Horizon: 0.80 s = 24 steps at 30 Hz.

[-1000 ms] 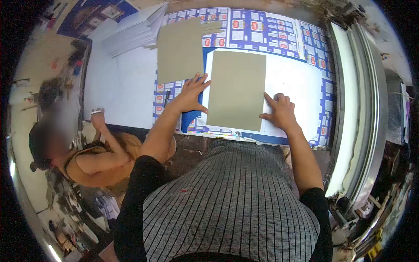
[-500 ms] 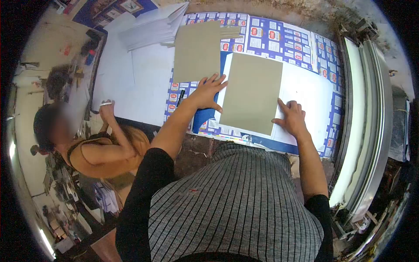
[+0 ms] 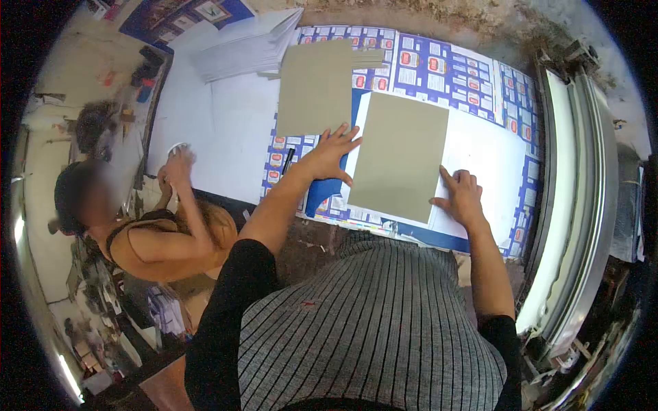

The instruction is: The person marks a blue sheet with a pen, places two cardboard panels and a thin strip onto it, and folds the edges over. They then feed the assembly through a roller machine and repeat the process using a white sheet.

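A grey-brown board (image 3: pixel 399 161) lies on a white sheet (image 3: pixel 484 168), which rests over a blue sheet (image 3: pixel 322 197). At the board's left edge is my left hand (image 3: pixel 332 157), open, fingers spread and thumb pointing to the board's side. My right hand (image 3: pixel 462 197) lies at the right edge, index finger and thumb apart against it, the other fingers loosely bent. Neither hand is wrapped round anything. A black marker (image 3: pixel 288 160) lies left of my left wrist. Beyond that hand is another grey-brown board (image 3: pixel 315 89).
A co-worker (image 3: pixel 171 236) stands at the left, hands at the white tabletop's edge, around a small white item. Folded white sheets (image 3: pixel 247 51) are stacked at the back. Printed blue sheets (image 3: pixel 439 61) cover the table. A long metal roller-like machine part (image 3: pixel 582 192) borders the right.
The view has shifted slightly, so the table appears a little lower and to the right. My hands keep their places at the board's edges. The co-worker's hands have moved slightly.
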Motion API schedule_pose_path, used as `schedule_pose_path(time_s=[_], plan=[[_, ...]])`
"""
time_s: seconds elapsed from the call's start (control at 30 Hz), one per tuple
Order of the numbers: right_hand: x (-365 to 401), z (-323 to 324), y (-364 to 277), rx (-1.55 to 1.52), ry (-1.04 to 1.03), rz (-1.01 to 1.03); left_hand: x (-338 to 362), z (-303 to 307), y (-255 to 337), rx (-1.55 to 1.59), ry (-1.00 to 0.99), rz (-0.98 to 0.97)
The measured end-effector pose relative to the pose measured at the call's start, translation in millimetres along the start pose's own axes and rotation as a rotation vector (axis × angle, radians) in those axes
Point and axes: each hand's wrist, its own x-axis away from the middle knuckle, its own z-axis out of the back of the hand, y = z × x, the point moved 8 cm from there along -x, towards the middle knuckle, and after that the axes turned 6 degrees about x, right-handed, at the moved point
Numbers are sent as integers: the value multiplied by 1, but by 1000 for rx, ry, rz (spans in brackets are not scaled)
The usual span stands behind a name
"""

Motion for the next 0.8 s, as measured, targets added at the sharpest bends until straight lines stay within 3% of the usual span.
schedule_pose_path(time_s=[0.8], plan=[[-4,0,6,-45,-51,-21,-3,1,-1,-41,-37,8]])
